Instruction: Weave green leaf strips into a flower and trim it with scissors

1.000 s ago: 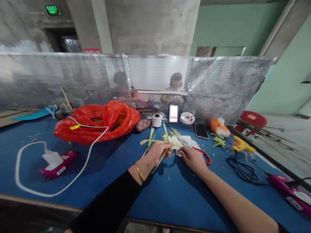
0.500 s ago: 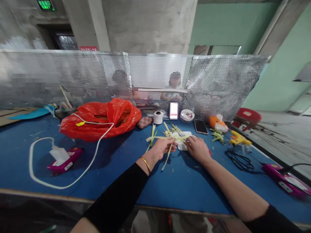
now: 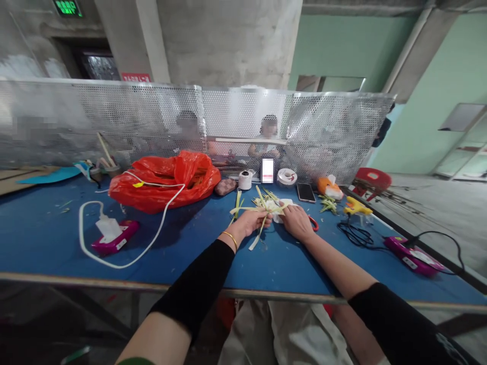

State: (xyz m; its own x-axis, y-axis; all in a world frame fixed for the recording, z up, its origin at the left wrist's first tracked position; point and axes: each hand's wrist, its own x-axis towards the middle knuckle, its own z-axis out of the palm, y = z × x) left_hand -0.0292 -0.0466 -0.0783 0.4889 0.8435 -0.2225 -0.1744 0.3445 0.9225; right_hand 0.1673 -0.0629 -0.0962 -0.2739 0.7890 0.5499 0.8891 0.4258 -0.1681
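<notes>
Pale green plant strips (image 3: 255, 239), laid across one another, are pinched at their crossing between the thumb and fingers of my left hand (image 3: 249, 224). On the other side, my right hand (image 3: 297, 221) has its fingers bent closed at the right-hand end of one strip; its fingertips are partly hidden. Behind both hands lies a small pile of cut strips (image 3: 262, 202) on the blue table, with something white beside it. A red handle loop (image 3: 314, 223) shows from behind my right hand. Another green strip (image 3: 238, 203) lies left of the pile.
A red plastic bag (image 3: 152, 195) and a white cable (image 3: 164, 218) lie left. Behind stand a white spool (image 3: 245, 180), a lit screen (image 3: 268, 171) and a tape roll (image 3: 286, 177). Rightward are a phone (image 3: 306, 192), yellow glue gun (image 3: 356, 206) and purple power strip (image 3: 413, 256).
The camera view has shifted, showing more of the table front and my legs. My right hand sits closer to my left, and the red handle shows more. My left hand keeps the strips.
</notes>
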